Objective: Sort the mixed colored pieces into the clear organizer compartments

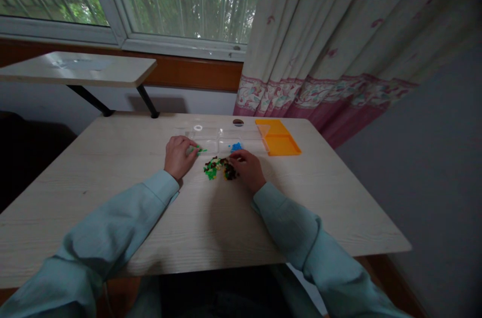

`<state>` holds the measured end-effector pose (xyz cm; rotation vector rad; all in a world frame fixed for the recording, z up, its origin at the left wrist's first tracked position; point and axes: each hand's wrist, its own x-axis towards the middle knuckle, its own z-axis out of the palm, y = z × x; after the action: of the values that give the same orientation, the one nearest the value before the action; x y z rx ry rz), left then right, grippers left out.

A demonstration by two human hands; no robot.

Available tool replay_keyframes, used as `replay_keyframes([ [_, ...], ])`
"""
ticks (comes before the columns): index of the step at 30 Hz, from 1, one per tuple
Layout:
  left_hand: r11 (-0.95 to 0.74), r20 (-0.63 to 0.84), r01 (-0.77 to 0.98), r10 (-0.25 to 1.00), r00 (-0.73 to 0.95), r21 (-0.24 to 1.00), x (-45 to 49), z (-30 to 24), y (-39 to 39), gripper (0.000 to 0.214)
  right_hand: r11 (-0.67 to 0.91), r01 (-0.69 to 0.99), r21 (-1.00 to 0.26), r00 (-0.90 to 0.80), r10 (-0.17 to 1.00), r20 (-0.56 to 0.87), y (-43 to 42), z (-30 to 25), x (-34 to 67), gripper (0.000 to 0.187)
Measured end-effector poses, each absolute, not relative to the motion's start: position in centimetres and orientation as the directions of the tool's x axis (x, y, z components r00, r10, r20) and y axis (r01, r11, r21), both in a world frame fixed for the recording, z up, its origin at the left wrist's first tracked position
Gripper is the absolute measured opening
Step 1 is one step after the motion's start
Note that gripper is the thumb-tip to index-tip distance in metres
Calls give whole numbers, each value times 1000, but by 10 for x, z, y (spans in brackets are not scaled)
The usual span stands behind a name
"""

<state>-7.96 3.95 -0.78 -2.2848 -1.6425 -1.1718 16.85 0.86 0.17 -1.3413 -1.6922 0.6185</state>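
My left hand (179, 157) is at the near left corner of a clear plastic compartment box (219, 143), its fingertips pinched together beside small green pieces (202, 150). Whether a piece is between those fingers is too small to tell. A loose pile of tiny pieces lies on the table in front of the box, with green ones (211, 172) at its left and dark brown ones (230, 172) at its right. Over the pile's right side, my right hand (248, 169) has its fingers bent together; their tips touch the dark pieces. Blue pieces (236, 146) sit in a compartment just beyond it.
An orange plastic tray (281, 138) lies against the box's right end. Behind the box is a dark round spot (238, 122) in the pale wooden table (150, 237). A raised shelf (113, 74) on black legs stands at the back left, below the window.
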Motion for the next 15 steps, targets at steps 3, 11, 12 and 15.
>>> replay_keyframes([
  [3, -417, 640, 841, 760, 115, 344, -80, -8, 40, 18, 284, 442, -851, -25, 952, 305, 11, 0, 170, 17],
  [11, -425, 634, 853, 758, 152, 303, -78, -4, 36, 22, 187, 228, -955, -3, 982, 191, 18, -6, 172, 25],
  [12, -446, 640, 847, 749, 175, 290, -76, -2, 33, 24, 165, 178, -970, -11, 986, 166, 18, -6, 171, 28],
  [15, -577, 643, 779, 698, 316, 245, -66, 5, 20, 28, 126, 58, -990, -75, 990, 122, 13, -2, 167, 31],
])
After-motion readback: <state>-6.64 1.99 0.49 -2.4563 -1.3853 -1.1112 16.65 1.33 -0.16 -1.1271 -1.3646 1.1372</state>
